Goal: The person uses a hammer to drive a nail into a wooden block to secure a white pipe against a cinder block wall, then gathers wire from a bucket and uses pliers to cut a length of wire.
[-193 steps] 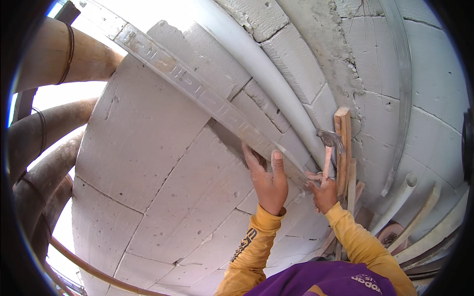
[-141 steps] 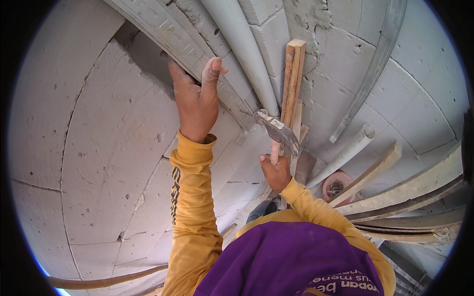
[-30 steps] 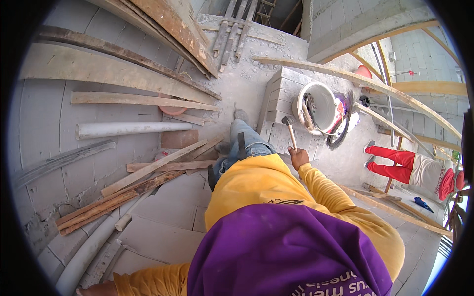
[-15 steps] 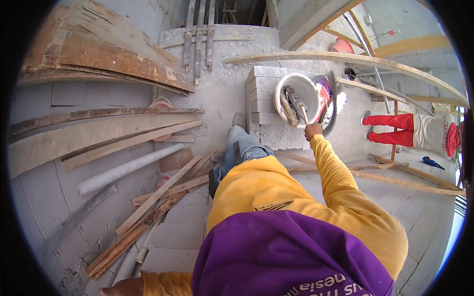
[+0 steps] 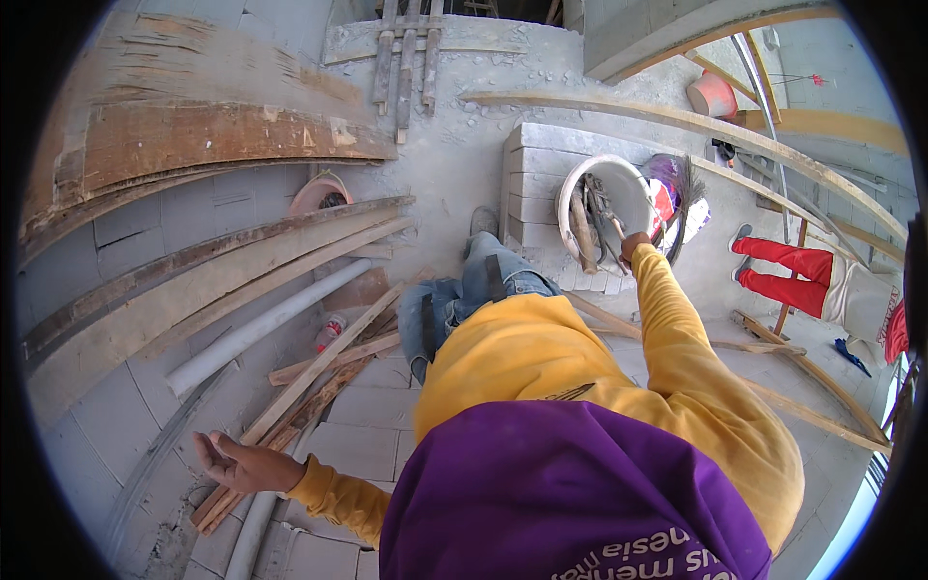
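At the right, my right hand [image 5: 635, 246] is closed at the near rim of a white bucket [image 5: 634, 191]. Its fingers appear to wrap round a thin, pale tool handle [image 5: 617, 228] that reaches into the bucket; the kind of tool cannot be made out. Several grey, dusty tools [image 5: 596, 206] lean inside, one with a thick brown handle [image 5: 582, 230]. The bucket rests on a stack of pale blocks [image 5: 535, 184]. Out at the lower left, my left hand [image 5: 242, 464] is held in the air, palm up, fingers loosely curled and apart, holding nothing. Below it lie wooden planks.
Long boards [image 5: 222, 266] and a white pipe [image 5: 266, 324] line the left wall. A long wooden beam [image 5: 696, 121] crosses beyond the bucket. Loose planks [image 5: 324, 367] lie beside my legs. Another person in red trousers [image 5: 788, 271] stands at the right. A pinkish bucket [image 5: 713, 95] sits farther back.
My left hand has risen from the lower edge into fuller view, its fingers now showing. My right hand stays at the bucket's rim. The whole view has shifted slightly.
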A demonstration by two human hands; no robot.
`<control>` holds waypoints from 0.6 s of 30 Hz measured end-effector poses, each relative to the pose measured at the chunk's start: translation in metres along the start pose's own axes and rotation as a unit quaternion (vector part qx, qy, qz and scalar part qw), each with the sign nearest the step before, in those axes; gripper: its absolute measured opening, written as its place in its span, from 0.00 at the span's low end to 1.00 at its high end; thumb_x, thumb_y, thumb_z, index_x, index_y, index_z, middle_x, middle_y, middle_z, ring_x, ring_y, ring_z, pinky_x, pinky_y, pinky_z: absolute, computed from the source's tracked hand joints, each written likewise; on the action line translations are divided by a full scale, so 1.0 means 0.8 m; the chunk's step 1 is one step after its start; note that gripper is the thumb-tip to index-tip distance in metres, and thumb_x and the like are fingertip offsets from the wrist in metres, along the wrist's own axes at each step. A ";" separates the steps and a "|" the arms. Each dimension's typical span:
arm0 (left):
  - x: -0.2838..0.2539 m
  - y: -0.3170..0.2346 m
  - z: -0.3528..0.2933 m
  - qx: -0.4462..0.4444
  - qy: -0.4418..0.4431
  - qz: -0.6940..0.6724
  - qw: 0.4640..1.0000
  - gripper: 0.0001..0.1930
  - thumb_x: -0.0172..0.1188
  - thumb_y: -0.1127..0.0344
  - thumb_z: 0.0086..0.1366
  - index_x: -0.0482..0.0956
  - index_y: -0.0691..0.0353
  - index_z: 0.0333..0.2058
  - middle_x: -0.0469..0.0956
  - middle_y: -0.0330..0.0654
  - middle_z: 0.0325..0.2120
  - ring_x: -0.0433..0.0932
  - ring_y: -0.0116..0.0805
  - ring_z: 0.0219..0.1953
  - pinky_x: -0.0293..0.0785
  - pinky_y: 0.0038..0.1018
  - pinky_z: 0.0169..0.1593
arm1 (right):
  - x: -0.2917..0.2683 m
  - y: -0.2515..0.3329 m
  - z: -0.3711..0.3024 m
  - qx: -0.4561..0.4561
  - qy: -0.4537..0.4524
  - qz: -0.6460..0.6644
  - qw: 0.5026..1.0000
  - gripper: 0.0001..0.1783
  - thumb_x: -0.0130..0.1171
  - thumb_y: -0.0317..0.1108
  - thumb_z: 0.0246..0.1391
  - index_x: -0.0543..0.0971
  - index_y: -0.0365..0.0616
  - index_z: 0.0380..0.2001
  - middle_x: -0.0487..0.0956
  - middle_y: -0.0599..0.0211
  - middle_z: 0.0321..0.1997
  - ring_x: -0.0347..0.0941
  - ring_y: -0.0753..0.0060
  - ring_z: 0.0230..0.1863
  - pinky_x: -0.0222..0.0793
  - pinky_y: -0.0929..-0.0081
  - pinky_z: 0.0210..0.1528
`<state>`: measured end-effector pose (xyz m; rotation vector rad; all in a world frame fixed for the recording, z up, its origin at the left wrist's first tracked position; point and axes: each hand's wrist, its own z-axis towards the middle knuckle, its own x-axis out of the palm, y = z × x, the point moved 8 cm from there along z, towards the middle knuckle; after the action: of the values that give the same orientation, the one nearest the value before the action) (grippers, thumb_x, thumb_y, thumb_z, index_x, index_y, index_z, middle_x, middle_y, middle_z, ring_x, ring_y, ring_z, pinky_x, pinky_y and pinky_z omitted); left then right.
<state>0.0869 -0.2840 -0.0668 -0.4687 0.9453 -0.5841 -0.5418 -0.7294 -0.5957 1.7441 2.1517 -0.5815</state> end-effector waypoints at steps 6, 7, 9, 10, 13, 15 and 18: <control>0.181 -0.045 -0.059 0.031 0.267 -0.087 0.959 0.15 0.57 0.67 0.68 0.73 0.70 0.50 0.74 0.50 0.52 0.75 0.38 0.53 0.70 0.31 0.57 | 0.001 0.042 0.004 0.008 0.034 -0.089 0.995 0.18 0.62 0.45 0.49 0.84 0.42 0.37 0.84 0.58 0.35 0.82 0.59 0.38 0.76 0.65 0.41; 0.210 -0.058 -0.068 0.041 0.312 -0.093 0.945 0.15 0.57 0.67 0.68 0.73 0.70 0.50 0.74 0.50 0.52 0.74 0.38 0.52 0.70 0.32 0.57 | 0.011 0.039 0.007 0.035 0.029 -0.038 0.998 0.18 0.63 0.43 0.48 0.84 0.42 0.38 0.84 0.56 0.37 0.82 0.57 0.40 0.76 0.64 0.43; 0.263 -0.076 -0.080 0.054 0.387 -0.098 0.915 0.15 0.57 0.67 0.68 0.73 0.70 0.50 0.75 0.49 0.51 0.75 0.37 0.51 0.70 0.30 0.56 | 0.027 0.029 0.019 0.086 0.007 0.059 0.995 0.17 0.64 0.38 0.46 0.84 0.42 0.39 0.83 0.52 0.41 0.81 0.52 0.44 0.76 0.64 0.48; 0.289 -0.084 -0.089 0.063 0.417 -0.093 0.902 0.16 0.57 0.67 0.68 0.73 0.70 0.51 0.76 0.49 0.50 0.75 0.36 0.51 0.71 0.29 0.55 | 0.022 0.034 0.000 0.136 -0.044 0.151 0.978 0.16 0.63 0.36 0.46 0.84 0.42 0.39 0.83 0.50 0.41 0.80 0.50 0.45 0.75 0.62 0.48; 0.379 -0.099 -0.119 0.066 0.515 -0.076 0.851 0.15 0.56 0.66 0.68 0.75 0.69 0.49 0.78 0.49 0.44 0.77 0.35 0.46 0.73 0.29 0.50 | -0.005 0.054 -0.051 0.159 -0.070 0.242 0.955 0.15 0.57 0.30 0.47 0.82 0.39 0.39 0.81 0.42 0.42 0.79 0.45 0.47 0.74 0.59 0.50; 0.445 -0.108 -0.146 0.083 0.589 -0.039 0.803 0.14 0.56 0.67 0.68 0.75 0.70 0.48 0.80 0.47 0.41 0.79 0.34 0.43 0.73 0.28 0.47 | -0.010 0.059 -0.075 0.173 -0.039 0.246 0.953 0.16 0.57 0.31 0.46 0.82 0.39 0.40 0.81 0.44 0.42 0.79 0.46 0.46 0.75 0.59 0.49; 0.535 -0.149 -0.208 0.173 0.687 -0.041 0.705 0.14 0.57 0.67 0.66 0.76 0.70 0.46 0.80 0.46 0.37 0.79 0.32 0.39 0.74 0.27 0.45 | -0.014 0.060 -0.087 0.221 0.006 0.263 0.939 0.18 0.59 0.35 0.52 0.81 0.45 0.46 0.81 0.50 0.48 0.77 0.48 0.52 0.73 0.56 0.54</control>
<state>0.1087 -0.6712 -0.3402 0.4175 2.1806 -1.2070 -0.4912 -0.6958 -0.5354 2.4371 1.5166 -0.9459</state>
